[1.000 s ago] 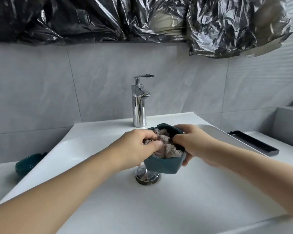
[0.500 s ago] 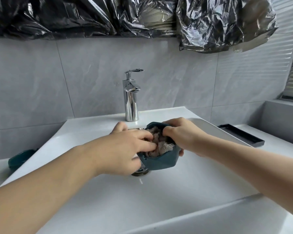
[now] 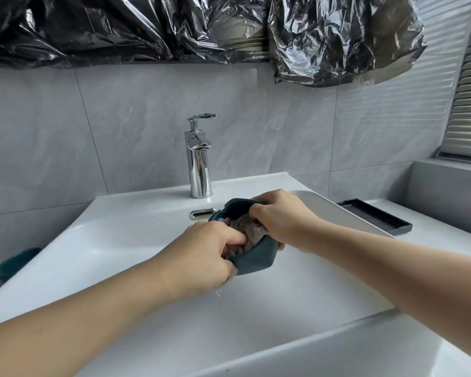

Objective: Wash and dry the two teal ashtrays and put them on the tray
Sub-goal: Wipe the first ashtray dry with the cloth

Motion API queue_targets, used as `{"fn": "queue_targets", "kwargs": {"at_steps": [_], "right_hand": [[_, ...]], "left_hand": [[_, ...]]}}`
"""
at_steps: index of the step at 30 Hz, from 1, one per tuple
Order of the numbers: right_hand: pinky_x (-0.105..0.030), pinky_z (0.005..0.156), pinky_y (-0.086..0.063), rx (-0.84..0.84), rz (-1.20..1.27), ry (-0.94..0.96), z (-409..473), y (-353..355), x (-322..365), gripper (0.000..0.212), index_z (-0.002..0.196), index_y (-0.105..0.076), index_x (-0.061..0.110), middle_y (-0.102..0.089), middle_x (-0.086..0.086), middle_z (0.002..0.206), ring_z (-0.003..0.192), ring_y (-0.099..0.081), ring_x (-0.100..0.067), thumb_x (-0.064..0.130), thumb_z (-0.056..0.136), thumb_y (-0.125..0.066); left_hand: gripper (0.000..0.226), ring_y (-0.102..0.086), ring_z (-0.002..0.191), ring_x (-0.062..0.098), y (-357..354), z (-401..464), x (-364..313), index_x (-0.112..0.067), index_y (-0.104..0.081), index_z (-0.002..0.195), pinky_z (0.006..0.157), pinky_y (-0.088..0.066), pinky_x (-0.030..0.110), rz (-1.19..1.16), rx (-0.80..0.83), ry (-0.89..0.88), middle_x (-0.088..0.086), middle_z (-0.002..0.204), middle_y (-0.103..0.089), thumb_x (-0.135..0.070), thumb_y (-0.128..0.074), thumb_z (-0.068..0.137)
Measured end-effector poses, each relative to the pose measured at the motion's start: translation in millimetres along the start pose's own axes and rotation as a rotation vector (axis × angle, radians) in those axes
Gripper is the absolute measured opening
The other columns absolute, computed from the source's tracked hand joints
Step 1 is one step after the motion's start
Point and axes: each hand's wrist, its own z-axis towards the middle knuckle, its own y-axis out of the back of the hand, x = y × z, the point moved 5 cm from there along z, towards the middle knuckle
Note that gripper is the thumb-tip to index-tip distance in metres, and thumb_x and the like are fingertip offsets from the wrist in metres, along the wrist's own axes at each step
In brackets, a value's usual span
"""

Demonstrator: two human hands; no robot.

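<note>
Black plastic sheeting [image 3: 152, 28] hangs across the top of the grey tiled wall [image 3: 120, 126]. White sink [image 3: 93, 254] fills the middle, set into the desk [image 3: 446, 238]. Chrome tap [image 3: 199, 161] stands upright at the back rim, water off, overflow slot [image 3: 202, 214] just below it. Blinds [image 3: 468, 99] at far right. Black tray [image 3: 375, 216] sits on the desk right of the sink, well apart from the hands. Second ashtray [image 3: 15, 261] lies on the desk left of the sink, partly cut off by the sink edge. Over the basin, the held ashtray [image 3: 256, 257] is tilted, a grey cloth [image 3: 249, 232] stuffed inside. Left hand [image 3: 201, 254] grip: thumb under the ashtray's near wall, fingers curled into the cloth. Right hand [image 3: 280, 216] grip: curled over the far rim, pinching cloth against it. The hands cover the drain.
</note>
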Motion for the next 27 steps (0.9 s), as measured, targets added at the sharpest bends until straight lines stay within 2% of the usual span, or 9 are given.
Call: {"fn": "queue_targets", "kwargs": {"at_steps": [2, 4, 6, 9, 12, 16, 20, 24, 27], "right_hand": [[-0.027, 0.04, -0.042, 0.012, 0.004, 0.004, 1, -2, -1, 0.024, 0.082, -0.066, 0.006, -0.064, -0.013, 0.065, 0.041, -0.057, -0.029, 0.019, 0.083, -0.046], [-0.038, 0.045, -0.051, 0.038, 0.022, 0.024, 1, -4, 2, 0.023, 0.082, -0.068, 0.012, -0.07, -0.017, 0.073, 0.047, -0.063, -0.035, 0.02, 0.084, -0.046], [-0.049, 0.053, -0.056, 0.053, 0.028, 0.046, 1, -5, 3, 0.025, 0.086, -0.07, 0.017, -0.072, -0.017, 0.079, 0.053, -0.067, -0.039, 0.02, 0.082, -0.045], [-0.055, 0.054, -0.056, 0.053, 0.041, 0.054, 1, -4, 4, 0.026, 0.086, -0.071, 0.017, -0.073, -0.016, 0.08, 0.056, -0.068, -0.04, 0.021, 0.08, -0.046], [-0.052, 0.049, -0.054, 0.026, 0.046, 0.051, 1, -2, 5, 0.024, 0.08, -0.069, 0.013, -0.071, -0.017, 0.076, 0.05, -0.065, -0.038, 0.021, 0.08, -0.046], [-0.03, 0.036, -0.042, -0.025, 0.029, 0.044, -1, 1, 5, 0.023, 0.077, -0.065, 0.008, -0.063, -0.012, 0.066, 0.038, -0.052, -0.027, 0.018, 0.082, -0.045], [-0.02, 0.036, -0.035, 0.019, -0.006, 0.007, -2, -4, 1, 0.023, 0.072, -0.063, 0.009, -0.061, -0.01, 0.063, 0.036, -0.053, -0.027, 0.019, 0.082, -0.046], [-0.032, 0.044, -0.046, 0.024, 0.077, -0.05, 6, -5, -6, 0.026, 0.081, -0.065, 0.004, -0.067, -0.016, 0.073, 0.047, -0.062, -0.033, 0.019, 0.08, -0.044], [-0.05, 0.067, -0.057, 0.077, 0.108, -0.055, 9, -5, -11, 0.03, 0.095, -0.066, 0.009, -0.071, -0.014, 0.085, 0.059, -0.069, -0.038, 0.029, 0.088, -0.045]], "left_hand": [[0.021, -0.054, 0.067, 0.018, -1, 0, 1, -0.024, -0.056, 0.066, 0.059, -0.046, 0.032, -0.059, 0.014, 0.03, 0.008, 0.079, -0.057, -0.007, -0.067, 0.069], [0.016, -0.054, 0.082, 0.015, 0, -3, 1, -0.025, -0.06, 0.078, 0.074, -0.048, 0.034, -0.043, 0.049, 0.013, 0.0, 0.089, -0.054, -0.012, -0.068, 0.073], [0.024, -0.041, 0.109, 0.009, 7, -6, 4, -0.036, -0.059, 0.102, 0.099, -0.03, 0.032, 0.209, 0.047, -0.059, -0.016, 0.107, -0.044, -0.029, -0.068, 0.081], [0.037, -0.025, 0.13, 0.001, 15, -10, 7, -0.043, -0.045, 0.119, 0.11, 0.0, 0.031, 0.469, 0.016, -0.251, -0.023, 0.128, -0.035, -0.042, -0.06, 0.086], [0.035, -0.041, 0.12, 0.006, 9, -9, 6, -0.041, -0.036, 0.115, 0.11, -0.013, 0.03, 0.552, 0.021, -0.326, -0.018, 0.117, -0.045, -0.036, -0.059, 0.088], [0.031, -0.046, 0.106, 0.016, 3, -4, -1, -0.033, -0.044, 0.118, 0.105, -0.025, 0.035, 0.548, 0.054, -0.218, -0.011, 0.103, -0.051, -0.027, -0.056, 0.091], [0.029, -0.045, 0.078, 0.003, -1, -5, -9, -0.038, -0.042, 0.073, 0.095, -0.032, 0.03, 0.199, 0.061, -0.053, -0.018, 0.073, -0.049, -0.033, -0.068, 0.082], [0.019, -0.046, 0.082, 0.01, -2, -5, -15, -0.034, -0.05, 0.086, 0.09, -0.027, 0.031, 0.198, -0.1, -0.009, -0.015, 0.074, -0.054, -0.04, -0.067, 0.08], [0.02, -0.048, 0.087, 0.013, 1, -3, -14, -0.032, -0.058, 0.1, 0.091, -0.022, 0.031, 0.281, -0.141, -0.068, -0.012, 0.082, -0.055, -0.041, -0.062, 0.084]]}}
